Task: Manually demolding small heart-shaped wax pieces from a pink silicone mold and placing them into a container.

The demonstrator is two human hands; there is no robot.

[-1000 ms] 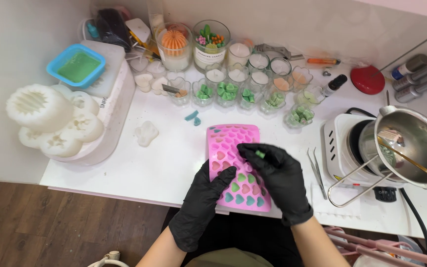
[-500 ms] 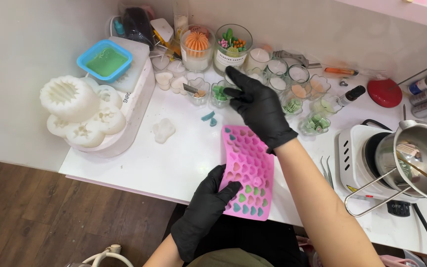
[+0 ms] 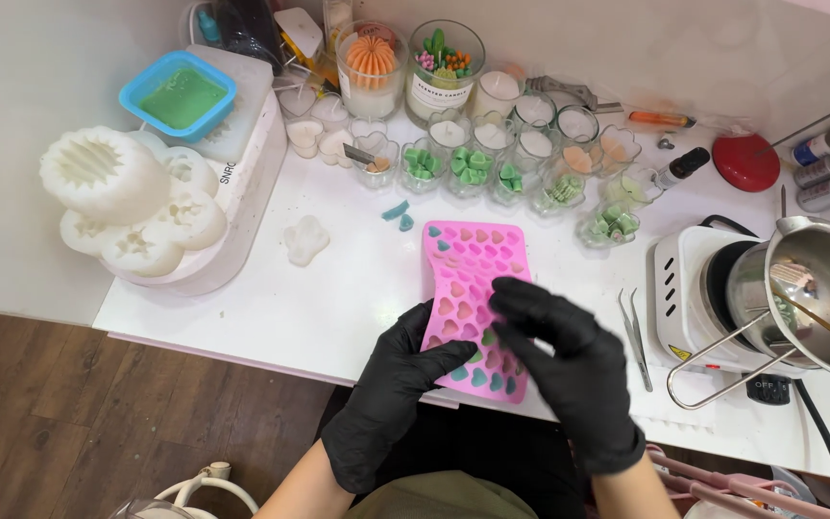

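Your left hand (image 3: 398, 384), in a black glove, holds the near left edge of the pink silicone mould with heart-shaped cavities (image 3: 473, 303); the thumb lies on top of it and the fingers are curled under the edge. Your right hand (image 3: 569, 370), also in a black glove, rests on the near right part of the mould, with its fingers (image 3: 521, 303) bent and pressed together on the cavities. The mould lies on the white desk (image 3: 338, 298) just in front of you, its near end at the desk edge. Some cavities near your hands contain green and teal pieces; the others look empty.

Just beyond the far end of the mould, two small teal wax pieces (image 3: 399, 214) lie on the desk. Behind them stand small glass cups with green wax pieces (image 3: 473, 168). To the left lies a small white wax shape (image 3: 305, 238). To the right of the mould lie metal tweezers (image 3: 634, 332), and further right a steel melting pot (image 3: 814, 284) sits on a white electric hot plate (image 3: 689, 288).
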